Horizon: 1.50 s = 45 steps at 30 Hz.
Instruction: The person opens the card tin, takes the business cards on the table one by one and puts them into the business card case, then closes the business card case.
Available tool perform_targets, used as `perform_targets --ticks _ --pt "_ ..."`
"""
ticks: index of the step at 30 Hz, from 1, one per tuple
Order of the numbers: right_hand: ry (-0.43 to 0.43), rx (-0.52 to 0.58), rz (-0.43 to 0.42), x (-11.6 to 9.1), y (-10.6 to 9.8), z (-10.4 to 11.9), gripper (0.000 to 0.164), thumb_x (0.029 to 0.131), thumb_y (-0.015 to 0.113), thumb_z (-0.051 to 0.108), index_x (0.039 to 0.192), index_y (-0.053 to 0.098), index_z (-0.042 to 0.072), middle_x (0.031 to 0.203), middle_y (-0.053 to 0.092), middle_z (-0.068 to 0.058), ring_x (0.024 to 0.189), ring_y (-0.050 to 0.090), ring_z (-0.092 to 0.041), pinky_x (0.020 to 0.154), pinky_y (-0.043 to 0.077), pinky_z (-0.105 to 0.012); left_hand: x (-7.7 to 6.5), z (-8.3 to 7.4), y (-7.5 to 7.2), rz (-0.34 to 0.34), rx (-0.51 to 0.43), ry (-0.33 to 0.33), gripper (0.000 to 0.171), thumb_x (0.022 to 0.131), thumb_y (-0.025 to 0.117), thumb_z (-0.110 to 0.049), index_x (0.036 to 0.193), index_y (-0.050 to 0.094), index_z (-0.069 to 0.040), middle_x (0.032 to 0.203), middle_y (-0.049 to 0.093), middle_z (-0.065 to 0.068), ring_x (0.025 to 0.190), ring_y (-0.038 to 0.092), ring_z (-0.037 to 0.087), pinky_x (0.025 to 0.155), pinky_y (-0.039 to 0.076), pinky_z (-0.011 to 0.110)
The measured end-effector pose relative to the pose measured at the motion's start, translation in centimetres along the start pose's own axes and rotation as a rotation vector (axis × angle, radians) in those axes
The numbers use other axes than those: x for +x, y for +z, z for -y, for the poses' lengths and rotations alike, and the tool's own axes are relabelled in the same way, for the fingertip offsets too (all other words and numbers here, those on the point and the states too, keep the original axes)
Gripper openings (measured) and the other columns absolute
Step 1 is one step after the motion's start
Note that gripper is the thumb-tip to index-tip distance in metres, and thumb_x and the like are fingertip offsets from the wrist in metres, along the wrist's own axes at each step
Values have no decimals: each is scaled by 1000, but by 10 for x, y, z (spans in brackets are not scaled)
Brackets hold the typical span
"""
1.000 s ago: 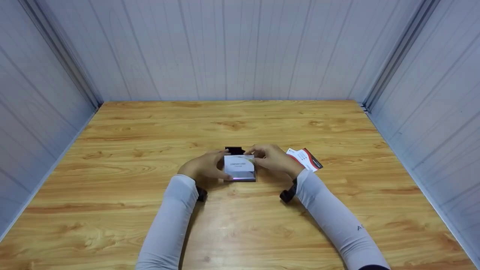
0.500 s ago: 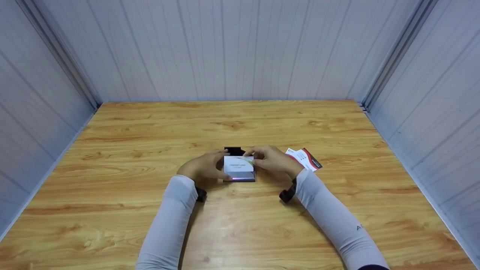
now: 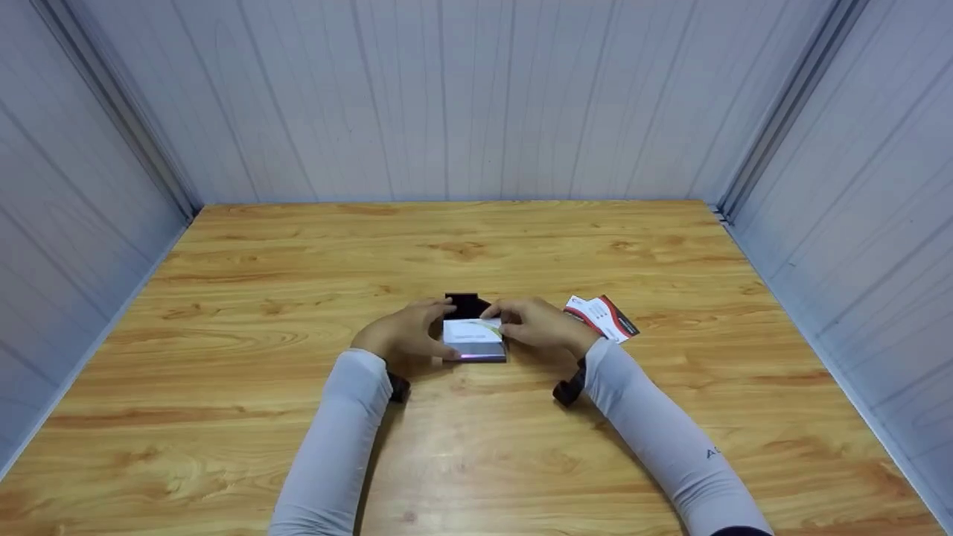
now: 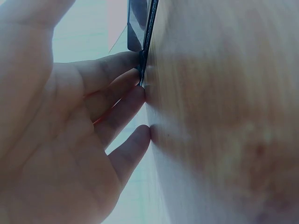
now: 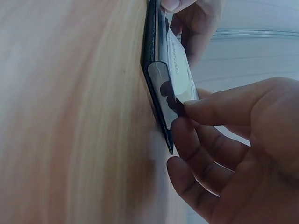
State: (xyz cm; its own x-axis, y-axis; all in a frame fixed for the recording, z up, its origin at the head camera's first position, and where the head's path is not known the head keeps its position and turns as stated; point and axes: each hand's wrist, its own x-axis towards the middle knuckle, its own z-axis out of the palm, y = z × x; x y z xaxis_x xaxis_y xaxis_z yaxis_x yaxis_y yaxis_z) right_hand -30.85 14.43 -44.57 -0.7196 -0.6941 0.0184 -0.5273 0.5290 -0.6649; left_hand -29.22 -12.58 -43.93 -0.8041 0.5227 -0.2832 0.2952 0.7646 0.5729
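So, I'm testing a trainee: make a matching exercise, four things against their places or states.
1. Left hand
2. Right hand
3. White business card
4. Red, white and black business cards

A. On the wooden tabletop
B. Pinches a card's right edge
C. Between the two hands
D. Holds the card case's left side

Pairs: 1-D; 2-B; 3-C; 4-A

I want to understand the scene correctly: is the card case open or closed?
Open: the card case has its dark flap extending beyond the white card, not folded over it.
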Motion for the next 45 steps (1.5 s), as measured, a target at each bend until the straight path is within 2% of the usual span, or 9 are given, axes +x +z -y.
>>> perform_targets --ticks 4,7,14,23,30,38,45 --pt "-24 -16 22 0 2 1 29 99 58 5 125 69 8 114 67 -8 100 59 -21 87 48 -40 -1 0 1 -4 -13 -6 96 84 78 -52 160 29 -17 166 17 8 151 13 30 117 21 54" --pt "-48 -50 33 0 3 0 27 100 58 7 124 70 7 120 63 -10 102 56 -24 89 47 -43 -1 0 1 -6 -22 -7 97 84 78 -52 160 29 -17 166 17 8 151 13 31 117 21 55" --pt "-36 -81 50 -2 3 2 28 103 56 10 127 69 7 120 59 -10 101 54 -22 89 46 -41 -1 0 2 -7 -26 -17 96 84 78 -52 160 29 -18 166 17 8 151 13 30 117 21 54" --pt "-34 -186 75 -2 6 7 31 103 54 9 133 66 7 120 59 -10 103 56 -22 89 47 -40 1 2 2 -6 -24 -38 96 83 78 -53 160 30 -21 166 17 6 151 13 28 117 21 53" --pt "-56 -160 92 -4 4 8 31 104 55 10 132 65 4 120 60 -11 105 57 -22 93 47 -40 2 1 1 -1 -33 -19 97 83 79 -52 160 29 -18 166 18 7 151 15 29 117 22 52" --pt "-38 -128 121 -5 0 8 32 103 57 12 133 65 5 123 60 -10 106 57 -21 93 47 -40 1 1 1 -4 -48 -14 97 84 79 -51 160 28 -18 166 16 6 151 13 29 118 21 52" --pt "52 -25 142 -11 -10 3 37 104 58 18 140 59 9 131 59 -5 116 57 -21 98 47 -42 1 1 2 -2 -37 -12 97 84 78 -51 160 28 -18 166 16 6 151 13 28 118 19 51"
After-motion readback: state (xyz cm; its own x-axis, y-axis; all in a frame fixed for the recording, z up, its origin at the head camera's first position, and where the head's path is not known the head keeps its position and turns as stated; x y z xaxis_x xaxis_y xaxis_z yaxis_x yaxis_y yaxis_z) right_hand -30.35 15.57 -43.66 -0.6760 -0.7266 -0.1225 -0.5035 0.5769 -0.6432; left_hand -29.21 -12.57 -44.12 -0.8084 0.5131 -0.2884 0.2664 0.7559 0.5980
